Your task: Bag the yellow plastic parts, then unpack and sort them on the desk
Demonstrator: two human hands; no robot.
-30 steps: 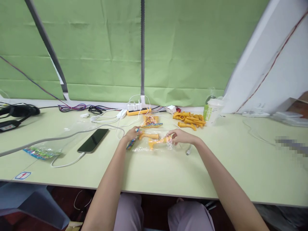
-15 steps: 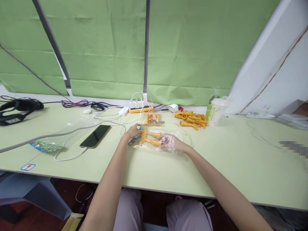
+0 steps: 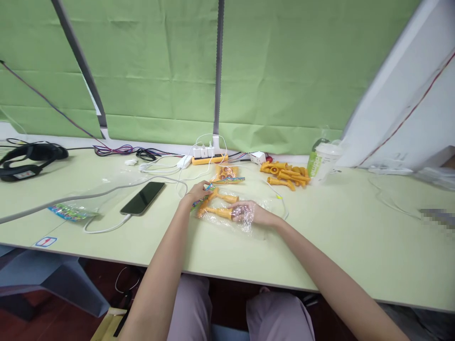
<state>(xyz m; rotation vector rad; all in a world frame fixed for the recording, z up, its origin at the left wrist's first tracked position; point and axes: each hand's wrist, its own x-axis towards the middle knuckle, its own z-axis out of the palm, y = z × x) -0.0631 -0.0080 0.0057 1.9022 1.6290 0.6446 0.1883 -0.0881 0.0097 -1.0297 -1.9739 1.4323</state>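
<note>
Pieces (image 3: 221,212) in bag (image 3: 245,226) lie between left grip (image 3: 196,193) and right grip (image 3: 255,213).

Pale-green desk (image 3: 355,237) vs. green-covered bkgd, w/ white wall (image 3: 426,109) at R.
Green fabric-like covering (image 3: 302,71), creased horiz. & vert., fills most of bkgd beyond desk's rear edge; dk-grey strip (image 3: 218,71) runs down nr its ctr., 2nd dk-grey strip (image 3: 80,52) slants down twd L part of rear edge. White ledge (image 3: 163,147) runs along rear edge, btwn desk & covering. White wall rises behind rear edge at R. Small sticker (image 3: 46,242) on desktop by front edge, L side. Angular blue-grey furniture pc. (image 3: 71,284), type unclear, below front edge at L; dk-red floor (image 3: 103,274) beneath. Lt. bright, soft, fairly even.
</note>
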